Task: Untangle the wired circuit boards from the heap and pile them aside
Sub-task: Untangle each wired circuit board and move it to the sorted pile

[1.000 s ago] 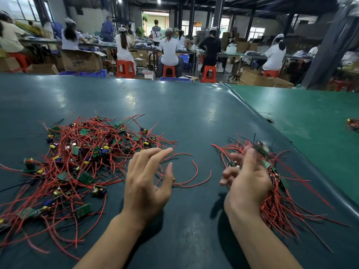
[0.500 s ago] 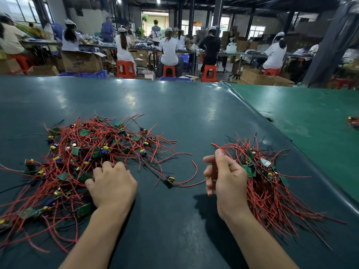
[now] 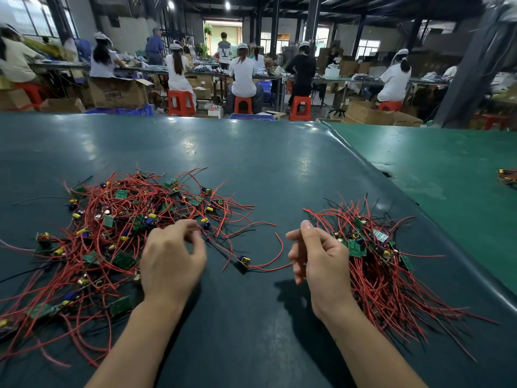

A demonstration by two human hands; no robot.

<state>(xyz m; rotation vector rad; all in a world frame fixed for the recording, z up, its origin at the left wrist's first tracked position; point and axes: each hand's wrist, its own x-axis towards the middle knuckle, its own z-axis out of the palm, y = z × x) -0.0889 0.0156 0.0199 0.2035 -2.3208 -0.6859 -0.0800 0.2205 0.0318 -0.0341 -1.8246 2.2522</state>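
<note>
I see a big heap (image 3: pixel 117 233) of wired circuit boards on the left side of the dark table (image 3: pixel 279 169). The red wires in it go every which way, so the heap has no one direction. On the right side sits the sorted pile (image 3: pixel 383 270). Its little green boards bunch up at the far end, and its red wires fan out toward me and to the right.

One loose board (image 3: pixel 242 261) lies between my hands, apart from both heaps. It is small and lies flat. One of its red wires runs right toward my right hand, and another curves up and away.

My left hand (image 3: pixel 170 261) is at the near right edge of the heap. The fingers are curled and the tips are pinching red wire from the heap. I cannot tell which board that wire belongs to.

My right hand (image 3: pixel 319 264) is just beside the sorted pile, on its left. The thumb points up and the fingers are curled in. The red wire from the loose board reaches them, but I cannot tell if this grip is really holding it.

Far back, people sit on orange stools (image 3: pixel 181 103) at long benches.
</note>
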